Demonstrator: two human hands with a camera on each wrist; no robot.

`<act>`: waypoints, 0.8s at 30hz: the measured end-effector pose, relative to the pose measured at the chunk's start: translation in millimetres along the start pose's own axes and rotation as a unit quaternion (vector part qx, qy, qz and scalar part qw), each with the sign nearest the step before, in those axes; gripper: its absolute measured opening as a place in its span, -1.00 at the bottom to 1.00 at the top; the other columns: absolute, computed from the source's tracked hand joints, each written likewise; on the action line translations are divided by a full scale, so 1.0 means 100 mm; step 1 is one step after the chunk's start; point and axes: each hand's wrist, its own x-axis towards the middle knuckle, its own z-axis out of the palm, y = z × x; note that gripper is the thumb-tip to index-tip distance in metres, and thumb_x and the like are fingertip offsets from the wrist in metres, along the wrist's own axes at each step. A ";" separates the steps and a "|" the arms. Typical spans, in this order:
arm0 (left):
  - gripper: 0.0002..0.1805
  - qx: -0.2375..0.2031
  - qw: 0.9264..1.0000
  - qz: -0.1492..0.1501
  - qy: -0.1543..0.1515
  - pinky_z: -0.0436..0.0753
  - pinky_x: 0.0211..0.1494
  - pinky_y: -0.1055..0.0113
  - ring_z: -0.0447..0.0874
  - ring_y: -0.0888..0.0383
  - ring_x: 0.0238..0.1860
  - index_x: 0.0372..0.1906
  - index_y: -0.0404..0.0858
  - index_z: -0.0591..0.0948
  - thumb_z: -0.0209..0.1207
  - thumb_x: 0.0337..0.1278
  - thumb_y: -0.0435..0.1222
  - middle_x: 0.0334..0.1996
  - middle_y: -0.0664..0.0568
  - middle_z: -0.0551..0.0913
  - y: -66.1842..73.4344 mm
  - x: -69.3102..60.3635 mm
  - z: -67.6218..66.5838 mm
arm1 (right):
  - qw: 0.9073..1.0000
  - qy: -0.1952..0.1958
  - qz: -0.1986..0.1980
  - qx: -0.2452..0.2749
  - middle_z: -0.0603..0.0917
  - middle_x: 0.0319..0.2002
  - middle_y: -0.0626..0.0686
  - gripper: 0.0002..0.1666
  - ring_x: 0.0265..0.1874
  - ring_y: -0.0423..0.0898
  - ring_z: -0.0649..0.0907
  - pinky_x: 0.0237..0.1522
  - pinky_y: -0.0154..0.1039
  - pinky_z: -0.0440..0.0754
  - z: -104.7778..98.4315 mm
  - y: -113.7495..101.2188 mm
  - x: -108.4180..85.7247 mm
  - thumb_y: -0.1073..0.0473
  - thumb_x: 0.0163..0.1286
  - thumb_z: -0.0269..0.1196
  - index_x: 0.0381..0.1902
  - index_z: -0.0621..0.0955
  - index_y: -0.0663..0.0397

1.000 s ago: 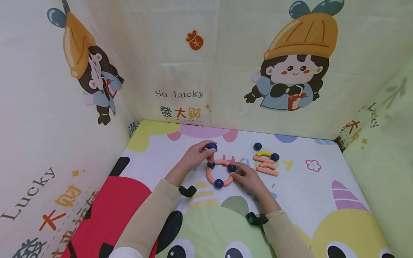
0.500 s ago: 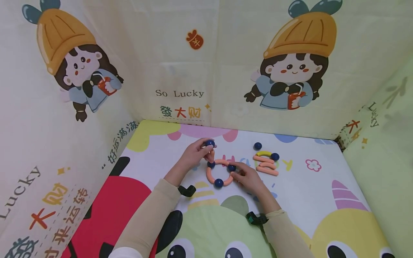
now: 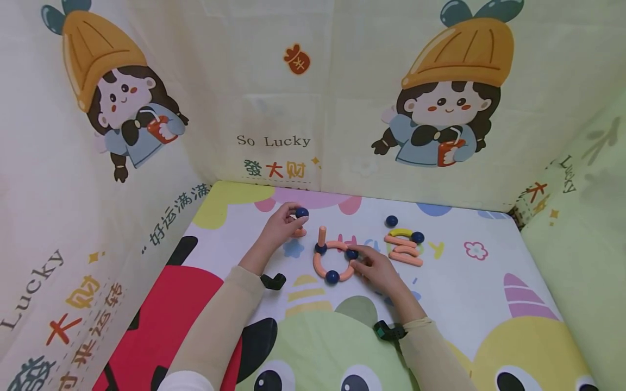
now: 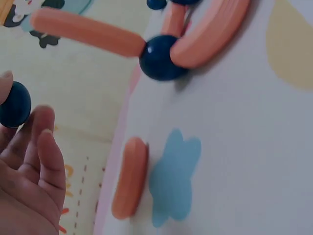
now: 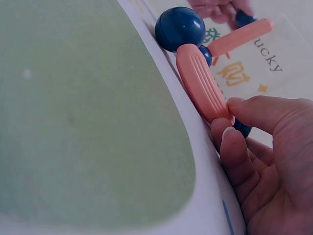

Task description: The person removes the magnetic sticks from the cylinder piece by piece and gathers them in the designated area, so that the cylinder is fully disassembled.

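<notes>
My left hand [image 3: 277,232] pinches a dark blue ball [image 3: 301,213] between thumb and fingers, left of a ring made of curved orange rods [image 3: 317,265] and blue balls. One straight orange rod [image 3: 322,235] stands up from the ring's left ball [image 3: 320,248], its top end free. Below the left hand, a short orange rod [image 4: 131,178] lies on the mat. My right hand [image 3: 375,270] grips the ring's right side, thumb and fingertips at the end of a ridged curved rod [image 5: 201,83] beside a blue ball [image 5: 242,128] that they partly cover.
Right of the ring lie several loose orange rods [image 3: 405,259], a yellow curved rod [image 3: 401,232] and two blue balls, one [image 3: 417,237] touching the yellow rod or close to it. A printed mat [image 3: 455,282] covers the table, with cloth walls [image 3: 352,114] behind and at the sides.
My left hand has moved up and left with the blue ball, away from the upright rod, which now stands alone on the ring. The right hand has stayed in place.
</notes>
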 end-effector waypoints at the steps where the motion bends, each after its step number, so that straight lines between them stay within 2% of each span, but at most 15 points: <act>1: -0.44 0.018 1.000 -0.003 0.007 0.63 -0.09 0.26 0.56 0.04 -0.05 0.18 0.17 0.45 0.29 0.11 0.19 0.03 0.14 0.59 -0.03 0.01 -0.02 | 1.000 0.001 -0.001 -0.001 0.61 -0.42 0.00 -0.49 -0.55 -0.02 0.58 -0.46 -0.19 0.56 0.00 0.00 0.00 -0.15 0.41 0.24 0.30 0.45 -0.57; 5: -0.47 0.071 0.997 -0.009 0.024 0.60 0.06 0.14 0.47 0.04 0.08 0.18 0.14 0.49 0.27 0.14 0.18 0.04 0.12 0.55 -0.14 0.05 -0.06 | 1.000 0.001 -0.001 0.001 0.61 -0.42 0.01 -0.51 -0.55 0.00 0.58 -0.47 -0.17 0.56 -0.01 0.00 0.00 -0.14 0.42 0.23 0.28 0.45 -0.62; 9: -0.48 0.084 0.996 -0.015 0.025 0.53 0.28 0.01 0.44 0.00 0.20 0.22 0.06 0.52 0.27 0.19 0.10 0.14 0.10 0.55 -0.25 0.08 -0.09 | 1.000 0.001 0.000 -0.003 0.60 -0.43 0.00 -0.51 -0.55 0.00 0.57 -0.48 -0.19 0.55 -0.01 -0.01 -0.01 -0.14 0.42 0.23 0.28 0.45 -0.63; 13: -0.45 0.097 0.995 -0.015 0.021 0.40 0.42 -0.03 0.41 0.00 0.33 0.28 0.00 0.52 0.26 0.22 0.05 0.27 0.05 0.53 -0.35 0.13 -0.08 | 1.000 0.001 0.000 -0.002 0.60 -0.43 0.01 -0.51 -0.56 0.01 0.57 -0.49 -0.18 0.55 -0.01 -0.01 -0.01 -0.13 0.42 0.23 0.28 0.46 -0.61; 19: -0.45 0.114 0.993 -0.020 0.024 0.35 0.46 -0.03 0.37 0.00 0.40 0.29 0.03 0.50 0.26 0.23 0.04 0.33 0.03 0.50 -0.47 0.20 -0.05 | 1.000 0.000 -0.002 0.001 0.59 -0.43 0.02 -0.51 -0.54 0.00 0.58 -0.44 -0.18 0.57 0.00 0.01 -0.01 -0.14 0.42 0.23 0.27 0.46 -0.63; 24: -0.49 0.125 0.992 -0.001 0.032 0.40 0.42 -0.01 0.44 -0.01 0.34 0.24 -0.01 0.53 0.27 0.22 0.01 0.26 0.01 0.55 -0.54 0.24 -0.03 | 1.000 0.000 -0.010 -0.005 0.58 -0.47 0.02 -0.51 -0.56 0.00 0.57 -0.43 -0.16 0.57 0.00 0.03 0.00 -0.16 0.42 0.22 0.28 0.46 -0.65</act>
